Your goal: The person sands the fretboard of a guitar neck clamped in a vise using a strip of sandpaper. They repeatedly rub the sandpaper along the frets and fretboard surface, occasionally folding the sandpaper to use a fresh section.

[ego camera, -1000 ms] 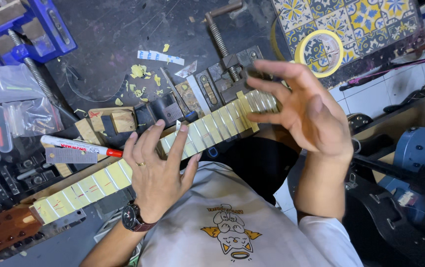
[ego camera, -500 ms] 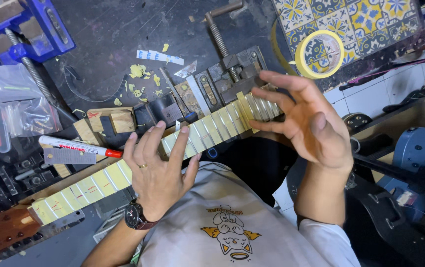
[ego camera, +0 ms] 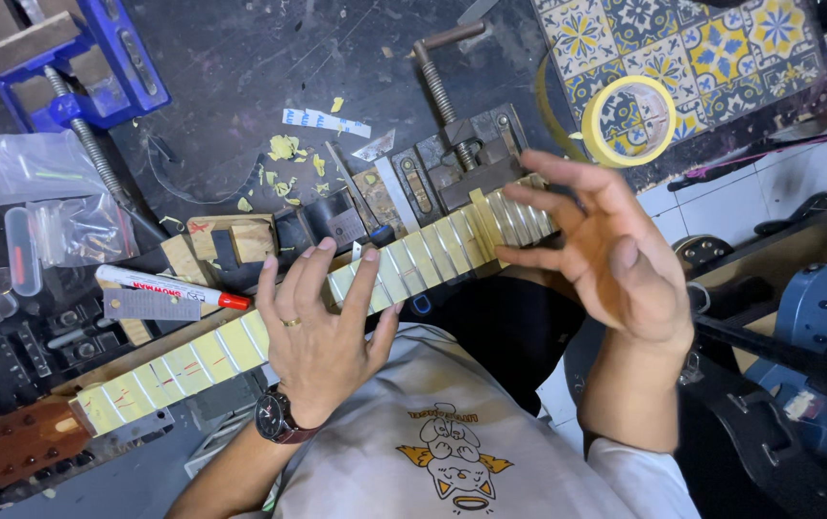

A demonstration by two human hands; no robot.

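- At the far left edge of the bench sits a blue metal bench vise [ego camera: 67, 67], with clear plastic bags of small parts [ego camera: 58, 207] lying below it.
- A white marker pen with a red tip [ego camera: 168, 286] lies just above the long guitar neck with pale yellow tape masking its fretboard [ego camera: 192, 360], which runs slantwise from the reddish wooden headstock [ego camera: 19, 440] at lower left up towards the clamp at centre.
- My left hand [ego camera: 322, 336], with a ring on one finger and a dark wristwatch [ego camera: 277, 418] on the wrist, lies flat on the middle of that taped neck, fingers spread and pressing down on it, not closed round anything.
- Yellow tape scraps [ego camera: 288, 154] are scattered on the dark benchtop [ego camera: 240, 58] above my left hand.
- A grey metal screw clamp [ego camera: 471, 154] stands at the upper end of the neck, just beside the last frets.
- My right hand [ego camera: 615, 259] is opened wide, fingers splayed, its fingertips [ego camera: 514, 258] at the upper end of the fretboard; it grasps nothing.
- A roll of yellow masking tape [ego camera: 629, 120] rests on a patterned blue-and-yellow tiled surface [ego camera: 702, 48] above my right hand.
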